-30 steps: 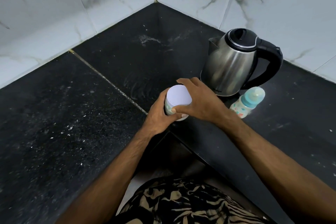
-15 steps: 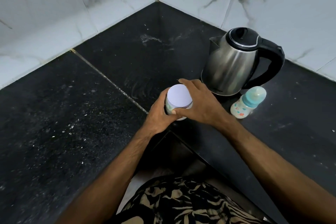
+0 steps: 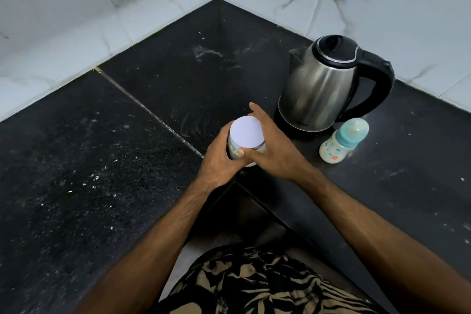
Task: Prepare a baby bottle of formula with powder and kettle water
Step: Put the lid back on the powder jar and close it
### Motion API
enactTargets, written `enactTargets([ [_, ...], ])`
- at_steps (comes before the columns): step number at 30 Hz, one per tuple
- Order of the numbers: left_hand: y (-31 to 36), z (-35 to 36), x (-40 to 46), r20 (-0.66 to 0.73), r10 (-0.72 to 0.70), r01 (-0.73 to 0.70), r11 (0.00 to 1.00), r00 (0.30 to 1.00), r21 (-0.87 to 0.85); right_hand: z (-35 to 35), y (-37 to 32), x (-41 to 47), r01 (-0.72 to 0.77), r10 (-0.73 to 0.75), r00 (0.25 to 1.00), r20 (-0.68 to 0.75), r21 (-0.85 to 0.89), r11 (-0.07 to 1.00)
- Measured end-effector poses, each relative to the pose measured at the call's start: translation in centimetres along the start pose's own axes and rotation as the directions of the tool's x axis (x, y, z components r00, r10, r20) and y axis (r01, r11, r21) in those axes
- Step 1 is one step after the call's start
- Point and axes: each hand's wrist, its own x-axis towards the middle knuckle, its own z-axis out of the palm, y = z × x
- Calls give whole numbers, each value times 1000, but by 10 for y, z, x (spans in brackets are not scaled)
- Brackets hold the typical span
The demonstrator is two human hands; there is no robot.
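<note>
White marble-look wall tiles [image 3: 63, 7] meet in a corner, and a black stone counter [image 3: 89, 160] fills the space below them; the counter is dusty with pale specks. The biggest thing on it is the steel kettle [image 3: 321, 89], with a black lid and a black handle; it sits shut on its base. Everything else is told from the kettle. Just in front of the kettle, a bit to its right, stands the baby bottle [image 3: 341, 141], upright, with its blue top on; it is close to the kettle but I cannot tell if they touch. In front of the kettle, to its left, is the powder jar [image 3: 246, 141] with a round white lid [image 3: 246, 133].

The left hand [image 3: 219, 158] is wrapped around the side of the jar, holding it tight. The right hand [image 3: 275, 150] is at the lid, thumb pressed on the near edge; the long fingers now stick out past the lid, looser than a moment ago, when they curled over it. That looks like a fresh grip between twists. The lid is still on, so no powder is out yet; the bottle waits, closed.
</note>
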Motion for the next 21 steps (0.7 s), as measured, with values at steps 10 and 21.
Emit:
enactTargets([
  [10,0,-4,4,63,-18,17,1000,998,23,-8,4,17,13,-21,993,119,62,998],
  [21,4,0,1,0,-4,4,999,1000,38,9,11,11,47,-45,999,-21,118,992],
])
